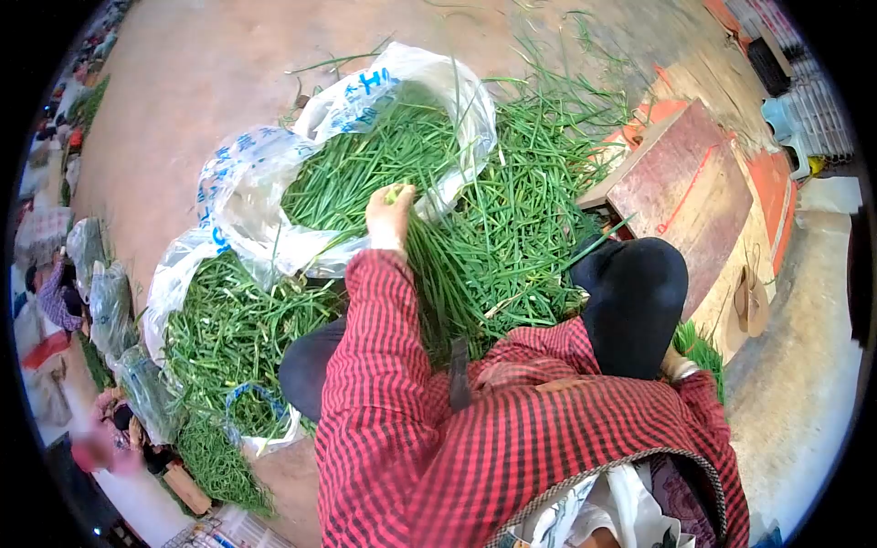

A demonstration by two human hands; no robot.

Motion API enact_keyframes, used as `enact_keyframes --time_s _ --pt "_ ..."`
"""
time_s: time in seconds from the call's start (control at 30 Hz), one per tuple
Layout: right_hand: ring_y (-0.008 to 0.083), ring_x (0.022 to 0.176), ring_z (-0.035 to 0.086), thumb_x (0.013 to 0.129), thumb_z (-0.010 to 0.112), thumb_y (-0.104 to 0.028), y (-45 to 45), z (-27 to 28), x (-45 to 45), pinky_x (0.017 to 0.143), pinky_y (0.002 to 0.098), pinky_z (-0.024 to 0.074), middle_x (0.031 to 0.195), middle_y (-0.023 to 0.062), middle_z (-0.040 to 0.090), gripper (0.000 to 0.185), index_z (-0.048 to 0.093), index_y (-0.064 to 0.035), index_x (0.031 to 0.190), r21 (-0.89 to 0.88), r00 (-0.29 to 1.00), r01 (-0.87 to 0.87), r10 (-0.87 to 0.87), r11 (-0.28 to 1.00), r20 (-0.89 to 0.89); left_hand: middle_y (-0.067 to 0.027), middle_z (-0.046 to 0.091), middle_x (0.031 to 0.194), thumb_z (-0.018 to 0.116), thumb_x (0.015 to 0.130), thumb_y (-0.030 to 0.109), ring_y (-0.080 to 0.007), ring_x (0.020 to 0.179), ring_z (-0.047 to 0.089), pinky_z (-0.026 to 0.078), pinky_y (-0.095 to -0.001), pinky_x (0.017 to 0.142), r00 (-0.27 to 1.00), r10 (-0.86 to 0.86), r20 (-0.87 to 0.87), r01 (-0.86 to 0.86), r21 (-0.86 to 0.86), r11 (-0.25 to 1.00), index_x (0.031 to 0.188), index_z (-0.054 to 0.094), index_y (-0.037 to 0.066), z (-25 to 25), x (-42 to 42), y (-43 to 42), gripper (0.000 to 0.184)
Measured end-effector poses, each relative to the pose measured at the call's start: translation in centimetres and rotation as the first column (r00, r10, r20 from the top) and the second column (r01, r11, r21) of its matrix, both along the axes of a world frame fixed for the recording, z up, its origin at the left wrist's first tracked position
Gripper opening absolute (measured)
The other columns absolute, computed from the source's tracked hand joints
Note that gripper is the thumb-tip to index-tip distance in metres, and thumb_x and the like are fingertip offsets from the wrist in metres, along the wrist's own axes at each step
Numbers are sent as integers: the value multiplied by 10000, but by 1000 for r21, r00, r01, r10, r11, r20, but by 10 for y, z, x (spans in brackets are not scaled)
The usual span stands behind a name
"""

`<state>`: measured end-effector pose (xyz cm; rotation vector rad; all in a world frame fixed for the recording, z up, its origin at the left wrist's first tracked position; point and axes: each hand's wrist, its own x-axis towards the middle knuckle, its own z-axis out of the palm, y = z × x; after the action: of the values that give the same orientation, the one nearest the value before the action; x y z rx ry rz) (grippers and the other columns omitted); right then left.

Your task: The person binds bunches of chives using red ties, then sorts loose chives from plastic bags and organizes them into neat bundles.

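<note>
My left hand (390,217) is closed around the pale ends of a bunch of long green chives (434,269), whose leaves hang down toward my lap. It is above the near rim of a white plastic bag with blue lettering (242,173), which is filled with chives (388,151). My right hand (678,363) is low at the right, beside my knee, and mostly hidden by the knee and sleeve. Close to it lie more green chives (702,352). Its fingers do not show, so I cannot tell whether it holds any.
A loose heap of chives (530,196) spreads before my legs. Another bag of greens (242,338) is at the left. On the right are a reddish wooden board (681,183) and a sandal (752,301). Farther left are wrapped bundles (111,310) and other people.
</note>
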<state>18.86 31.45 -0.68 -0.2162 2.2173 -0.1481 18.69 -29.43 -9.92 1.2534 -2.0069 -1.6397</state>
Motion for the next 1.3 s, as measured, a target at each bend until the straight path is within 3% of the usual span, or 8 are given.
enact_keyframes --time_s 0.17,0.33,0.5,0.57,0.67,0.77,1.1,1.3 --pt "292 912 672 930 585 -278 -91 147 -73 799 382 507 975 215 686 334 655 -11 1118 116 991 20 -5 993 -130 -52 706 893 697 890 169 -106 807 615 468 -231 762 943 89 -321 -27 191 981 1065 643 6 78 51 10 245" --pt "242 1182 555 923 576 -119 -189 202 -93 1005 345 409 1239 158 605 382 548 4 1283 -668 755 -382 -201 639 -624 -56 688 868 663 915 193 -94 777 614 487 -204 726 834 -132 -536 358 342 869 1210 585 -4 168 82 54 363" --pt "340 1278 460 886 628 -279 -336 240 -44 1090 418 327 1373 201 488 498 540 -24 1304 -451 463 -885 126 113 -877 -47 666 942 627 923 113 -113 869 628 499 -235 794 679 -354 -643 647 298 701 1237 586 52 223 97 111 322" --pt "351 1291 444 889 584 -426 -373 216 -18 1107 443 300 1374 197 490 585 530 -36 1321 -365 369 -929 164 55 -915 -89 621 1123 627 922 111 -155 1013 611 497 -272 882 646 -467 -604 605 31 796 1327 503 64 208 103 116 426" --pt "354 1311 425 897 512 -521 -393 203 7 1113 431 290 1368 213 491 668 494 -30 1349 -269 296 -955 404 123 -865 -105 481 1327 600 939 93 -209 1201 519 465 -329 978 597 -102 -796 550 314 774 1408 355 54 216 115 125 531" --pt "371 1320 412 847 635 -453 -379 193 -2 1110 425 312 1387 254 452 773 396 50 1383 -590 594 -804 165 79 -787 -23 648 884 649 917 122 -124 792 627 520 -262 742 722 45 -691 332 402 853 1111 602 16 235 116 126 227" --pt "259 1210 507 756 722 -151 -354 95 55 1045 351 390 1322 141 501 854 253 -43 1462 -985 986 -75 156 157 -51 -114 658 1038 639 919 111 -189 930 636 527 -298 828 478 426 -768 242 581 777 1115 591 44 251 105 128 213" --pt "153 612 589 851 591 -118 -332 147 24 605 278 497 785 85 615 502 458 10 1318 -721 686 654 223 228 693 -160 543 1303 600 945 302 -265 1245 489 397 -405 1048 458 321 -829 383 510 770 1345 461 28 258 101 138 504"
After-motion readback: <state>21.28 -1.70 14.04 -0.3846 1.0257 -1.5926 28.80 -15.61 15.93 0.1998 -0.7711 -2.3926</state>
